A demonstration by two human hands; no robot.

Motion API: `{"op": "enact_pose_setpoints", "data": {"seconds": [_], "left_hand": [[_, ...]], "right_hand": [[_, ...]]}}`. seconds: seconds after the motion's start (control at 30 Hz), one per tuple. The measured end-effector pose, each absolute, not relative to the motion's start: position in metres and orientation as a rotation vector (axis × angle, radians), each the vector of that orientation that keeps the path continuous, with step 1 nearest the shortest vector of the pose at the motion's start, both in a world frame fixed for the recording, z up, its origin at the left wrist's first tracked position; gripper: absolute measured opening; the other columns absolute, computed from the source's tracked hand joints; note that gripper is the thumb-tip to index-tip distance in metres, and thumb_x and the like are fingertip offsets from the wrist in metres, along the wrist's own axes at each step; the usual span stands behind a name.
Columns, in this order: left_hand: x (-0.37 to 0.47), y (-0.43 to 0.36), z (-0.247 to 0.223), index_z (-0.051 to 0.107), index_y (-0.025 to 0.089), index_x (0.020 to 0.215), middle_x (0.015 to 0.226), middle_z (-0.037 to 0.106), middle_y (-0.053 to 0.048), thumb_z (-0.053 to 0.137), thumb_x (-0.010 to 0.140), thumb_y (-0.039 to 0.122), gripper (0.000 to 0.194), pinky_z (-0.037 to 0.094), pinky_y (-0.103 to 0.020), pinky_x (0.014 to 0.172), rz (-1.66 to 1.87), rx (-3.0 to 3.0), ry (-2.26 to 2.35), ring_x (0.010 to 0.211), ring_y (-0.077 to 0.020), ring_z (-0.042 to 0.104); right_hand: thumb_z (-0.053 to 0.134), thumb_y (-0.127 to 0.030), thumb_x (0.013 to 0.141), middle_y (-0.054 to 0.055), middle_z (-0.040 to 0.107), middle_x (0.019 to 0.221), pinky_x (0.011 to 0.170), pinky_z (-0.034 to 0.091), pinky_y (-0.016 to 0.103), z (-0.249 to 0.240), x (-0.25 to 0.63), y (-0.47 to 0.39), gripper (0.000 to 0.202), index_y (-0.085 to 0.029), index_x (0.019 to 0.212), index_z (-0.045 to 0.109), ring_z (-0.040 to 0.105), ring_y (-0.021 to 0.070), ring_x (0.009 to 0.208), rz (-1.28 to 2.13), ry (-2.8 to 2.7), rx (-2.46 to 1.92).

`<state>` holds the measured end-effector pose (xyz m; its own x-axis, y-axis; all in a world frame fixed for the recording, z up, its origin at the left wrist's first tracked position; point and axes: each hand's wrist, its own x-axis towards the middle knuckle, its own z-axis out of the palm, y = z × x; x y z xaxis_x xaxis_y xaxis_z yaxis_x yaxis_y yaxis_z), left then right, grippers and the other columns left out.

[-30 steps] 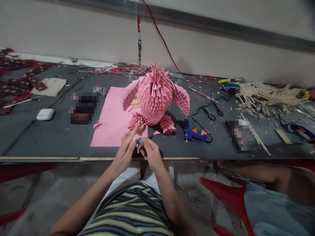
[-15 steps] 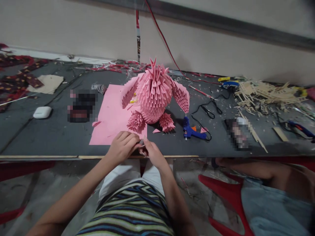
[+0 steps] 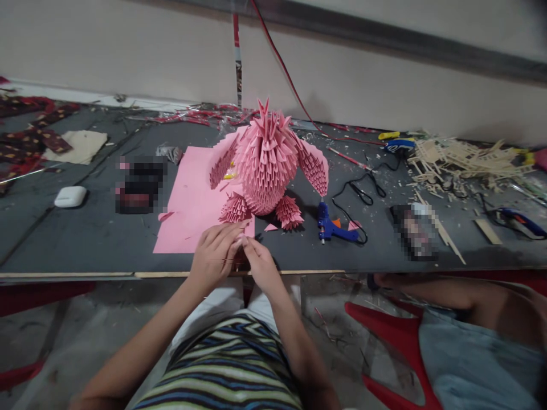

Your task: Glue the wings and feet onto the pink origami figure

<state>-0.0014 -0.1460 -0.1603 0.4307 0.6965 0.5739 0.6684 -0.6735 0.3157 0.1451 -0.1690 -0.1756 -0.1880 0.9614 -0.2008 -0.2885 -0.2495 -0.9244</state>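
Close to the table's front edge my left hand (image 3: 213,253) and my right hand (image 3: 261,263) meet, fingertips pinched together. Whatever small thing they hold is hidden by the fingers. My left fingers lie over the near corner of a pink paper sheet (image 3: 183,199). Just beyond my hands stands a figure of folded pink paper (image 3: 269,165), upright, with two wings, a spiky top and two spiky feet. A small pink paper scrap (image 3: 270,227) lies by its feet. To the right, a blue glue gun (image 3: 327,222) rests on the table beside the wing tip.
A white earbud case (image 3: 70,196) and a blurred-out dark item (image 3: 141,185) lie left. At right are a pile of thin wooden sticks (image 3: 465,165), another blurred item (image 3: 414,230) and a second glue gun (image 3: 519,222). A person's arm (image 3: 444,293) is at lower right.
My fingers have shifted slightly: the right fingertips have moved left against the left hand, and the left hand has turned a little. The view has moved slightly; the table items stay put.
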Motion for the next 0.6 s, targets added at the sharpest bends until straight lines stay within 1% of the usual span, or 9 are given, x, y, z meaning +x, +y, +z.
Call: {"op": "enact_pose_setpoints", "data": {"seconds": [0.1,0.17,0.23,0.3,0.37,0.47,0.53,0.57,0.6], "left_hand": [[0.003,-0.151,-0.166,0.051,0.017,0.147,0.137,0.067,-0.011,0.039,0.104,0.020,0.045,0.036,-0.037,0.108,1.073,2.618,1.181,0.125,-0.0230,0.058],[0.007,-0.156,-0.171,0.042,0.019,0.155,0.143,0.063,-0.010,0.038,0.104,0.022,0.051,0.032,-0.038,0.113,1.060,2.599,1.154,0.131,-0.0240,0.054],[0.013,-0.164,-0.177,0.025,0.018,0.163,0.150,0.056,-0.013,0.035,0.106,0.030,0.059,0.027,-0.039,0.115,1.056,2.573,1.166,0.136,-0.0253,0.050],[0.018,-0.173,-0.182,0.006,0.013,0.165,0.155,0.050,-0.017,0.028,0.107,0.042,0.069,0.021,-0.041,0.118,1.061,2.586,1.212,0.139,-0.0267,0.045],[0.018,-0.179,-0.182,-0.004,0.009,0.164,0.153,0.050,-0.020,0.020,0.106,0.052,0.076,0.014,-0.043,0.120,1.061,2.656,1.242,0.140,-0.0279,0.042],[-0.001,-0.166,-0.165,0.004,0.010,0.165,0.147,0.055,-0.020,0.018,0.104,0.059,0.079,0.012,-0.045,0.120,1.102,2.736,1.297,0.138,-0.0290,0.042],[-0.026,-0.138,-0.144,0.028,0.014,0.161,0.148,0.054,-0.017,0.030,0.102,0.061,0.075,0.020,-0.045,0.117,1.280,2.624,1.534,0.134,-0.0292,0.045],[-0.040,-0.118,-0.133,0.042,0.015,0.153,0.145,0.056,-0.016,0.038,0.102,0.059,0.067,0.022,-0.047,0.116,1.322,2.522,1.710,0.132,-0.0294,0.047],[-0.054,-0.095,-0.122,0.054,0.016,0.143,0.139,0.061,-0.013,0.043,0.101,0.057,0.059,0.022,-0.050,0.116,1.231,2.445,1.857,0.131,-0.0297,0.050]], "right_hand": [[0.057,-0.072,0.088,0.002,0.063,0.083,0.077,0.048,0.026,-0.177,0.143,-0.172,0.053,-0.020,0.091,0.068,0.055,0.0138,0.079,1.466,-0.962,-1.105],[0.055,-0.070,0.090,0.004,0.069,0.096,0.092,0.049,0.028,-0.176,0.141,-0.175,0.052,-0.021,0.100,0.071,0.060,0.0163,0.094,1.448,-0.945,-1.108],[0.054,-0.070,0.091,0.006,0.072,0.108,0.102,0.048,0.030,-0.174,0.137,-0.179,0.055,-0.022,0.112,0.072,0.063,0.0182,0.106,1.502,-0.884,-1.071],[0.053,-0.071,0.091,0.006,0.072,0.115,0.106,0.048,0.032,-0.172,0.134,-0.182,0.059,-0.023,0.121,0.070,0.065,0.0193,0.111,1.560,-0.791,-1.014],[0.055,-0.071,0.090,0.006,0.074,0.111,0.103,0.050,0.032,-0.172,0.132,-0.183,0.059,-0.023,0.120,0.070,0.067,0.0190,0.106,1.566,-0.740,-0.975],[0.064,-0.064,0.088,0.003,0.075,0.092,0.092,0.056,0.029,-0.172,0.135,-0.180,0.045,-0.021,0.098,0.073,0.070,0.0157,0.087,1.507,-0.785,-0.964],[0.069,-0.060,0.086,0.000,0.074,0.078,0.079,0.058,0.028,-0.172,0.140,-0.176,0.039,-0.021,0.087,0.070,0.068,0.0133,0.071,1.492,-0.793,-0.936],[0.070,-0.058,0.086,-0.001,0.073,0.074,0.073,0.058,0.027,-0.172,0.142,-0.175,0.037,-0.021,0.085,0.068,0.067,0.0127,0.066,1.496,-0.781,-0.920],[0.072,-0.057,0.084,-0.001,0.073,0.072,0.069,0.058,0.027,-0.173,0.145,-0.173,0.037,-0.021,0.084,0.067,0.067,0.0123,0.063,1.503,-0.767,-0.905]]}}
